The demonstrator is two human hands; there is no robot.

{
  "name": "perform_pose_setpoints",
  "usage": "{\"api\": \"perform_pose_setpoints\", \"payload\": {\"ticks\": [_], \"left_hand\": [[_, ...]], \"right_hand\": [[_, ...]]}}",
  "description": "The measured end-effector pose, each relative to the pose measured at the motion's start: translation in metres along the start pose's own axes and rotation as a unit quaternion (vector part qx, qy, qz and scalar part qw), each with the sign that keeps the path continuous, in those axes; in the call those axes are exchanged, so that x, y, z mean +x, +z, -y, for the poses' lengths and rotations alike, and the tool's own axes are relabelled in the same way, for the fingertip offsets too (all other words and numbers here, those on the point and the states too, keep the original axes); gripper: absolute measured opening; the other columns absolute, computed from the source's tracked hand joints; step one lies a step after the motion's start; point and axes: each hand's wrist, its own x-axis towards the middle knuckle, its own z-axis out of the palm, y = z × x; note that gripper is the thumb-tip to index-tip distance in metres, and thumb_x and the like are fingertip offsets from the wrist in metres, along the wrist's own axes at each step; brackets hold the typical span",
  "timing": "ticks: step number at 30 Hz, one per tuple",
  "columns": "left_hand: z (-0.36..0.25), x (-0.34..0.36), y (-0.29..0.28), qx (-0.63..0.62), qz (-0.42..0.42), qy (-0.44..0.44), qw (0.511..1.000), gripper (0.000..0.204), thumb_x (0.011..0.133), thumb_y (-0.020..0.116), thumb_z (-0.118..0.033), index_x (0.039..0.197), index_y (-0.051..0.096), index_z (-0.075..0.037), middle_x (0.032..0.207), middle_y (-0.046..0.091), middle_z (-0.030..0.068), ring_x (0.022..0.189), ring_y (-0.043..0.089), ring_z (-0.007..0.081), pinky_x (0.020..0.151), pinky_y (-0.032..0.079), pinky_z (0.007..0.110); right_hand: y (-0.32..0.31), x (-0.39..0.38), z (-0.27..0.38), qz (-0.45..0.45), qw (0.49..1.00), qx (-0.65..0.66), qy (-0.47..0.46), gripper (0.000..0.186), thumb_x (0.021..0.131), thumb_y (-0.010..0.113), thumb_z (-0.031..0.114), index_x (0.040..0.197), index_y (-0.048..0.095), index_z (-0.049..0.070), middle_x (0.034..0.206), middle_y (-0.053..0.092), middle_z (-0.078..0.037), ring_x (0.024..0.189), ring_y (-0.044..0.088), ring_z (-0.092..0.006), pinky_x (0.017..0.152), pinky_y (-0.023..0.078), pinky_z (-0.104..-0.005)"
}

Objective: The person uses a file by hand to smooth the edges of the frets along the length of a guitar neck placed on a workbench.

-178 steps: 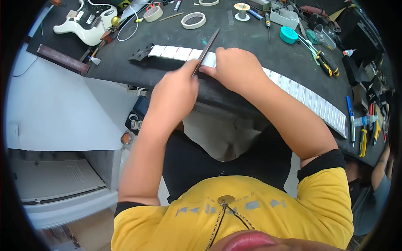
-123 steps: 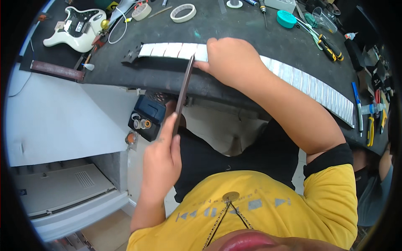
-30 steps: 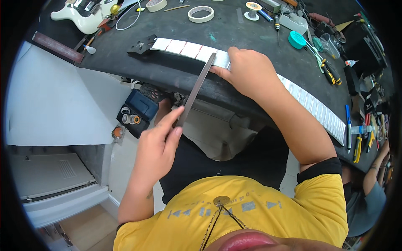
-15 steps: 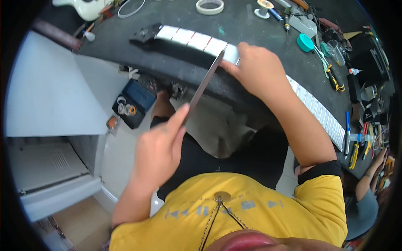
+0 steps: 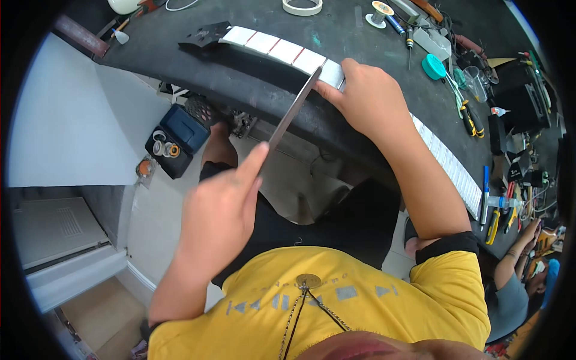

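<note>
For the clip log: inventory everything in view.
guitar neck: 1, white-faced, bench edge
file: 1, grey, left hand
tape roll: 1, cream, far bench
wire spool: 1, white, far bench
screwdriver: 1, yellow-black, by spool
tub: 1, turquoise, bench right
bench: 1, dark grey, ahead
clutter: uncounted, mixed, bench right
case: 1, dark blue, floor
co-worker: 1, grey-shirted, lower right
shirt: 1, yellow, below
left hand: 1, bare, on file
right hand: 1, bare, on neck

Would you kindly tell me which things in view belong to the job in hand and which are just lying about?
Apparently in use:
thin file, in the left hand
white-covered guitar neck, under the right hand

Lying about:
tape roll
wire spool
turquoise tub
blue marker
</note>
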Motion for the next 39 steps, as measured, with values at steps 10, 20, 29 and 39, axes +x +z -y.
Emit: {"api": "perform_pose_setpoints", "payload": {"ticks": [10, 20, 29, 39], "left_hand": [[-0.014, 0.080, 0.024, 0.004, -0.034, 0.044, 0.998, 0.040, 0.106, 0.073, -0.007, 0.146, 0.075, -0.010, 0.095, 0.077, 0.0277, 0.089, 0.074, 0.0503, 0.079, 0.060, 0.055], [-0.011, 0.118, 0.025, 0.039, -0.028, 0.047, 0.998, 0.038, 0.106, 0.075, -0.009, 0.144, 0.076, -0.010, 0.089, 0.075, 0.0258, 0.085, 0.074, 0.0489, 0.077, 0.058, 0.055], [0.002, 0.003, 0.001, -0.023, -0.027, 0.019, 0.999, 0.050, 0.104, 0.074, -0.005, 0.153, 0.071, -0.015, 0.086, 0.074, 0.0212, 0.082, 0.075, 0.0448, 0.079, 0.062, 0.056], [-0.016, 0.131, 0.027, 0.029, -0.021, 0.049, 0.998, 0.033, 0.107, 0.073, -0.011, 0.139, 0.076, -0.007, 0.100, 0.078, 0.0279, 0.095, 0.075, 0.0506, 0.082, 0.059, 0.055]], "right_hand": [[0.000, 0.002, -0.011, 0.011, 1.000, 0.013, 0.006, 0.062, 0.101, 0.081, 0.058, 0.098, 0.074, -0.004, 0.087, 0.079, -0.025, 0.089, 0.080, -0.0460, 0.081, 0.065, -0.0543], [0.004, 0.005, -0.003, -0.010, 1.000, 0.014, -0.006, 0.064, 0.100, 0.081, 0.060, 0.096, 0.075, -0.004, 0.087, 0.079, -0.024, 0.086, 0.079, -0.0464, 0.080, 0.065, -0.0541], [0.000, 0.000, -0.002, 0.008, 1.000, 0.002, 0.013, 0.064, 0.102, 0.080, 0.060, 0.098, 0.076, -0.003, 0.088, 0.080, -0.024, 0.092, 0.080, -0.0447, 0.085, 0.065, -0.0537], [0.003, 0.005, -0.008, -0.001, 1.000, 0.015, -0.011, 0.064, 0.102, 0.080, 0.060, 0.097, 0.076, -0.004, 0.085, 0.080, -0.025, 0.086, 0.080, -0.0451, 0.079, 0.066, -0.0527]]}}
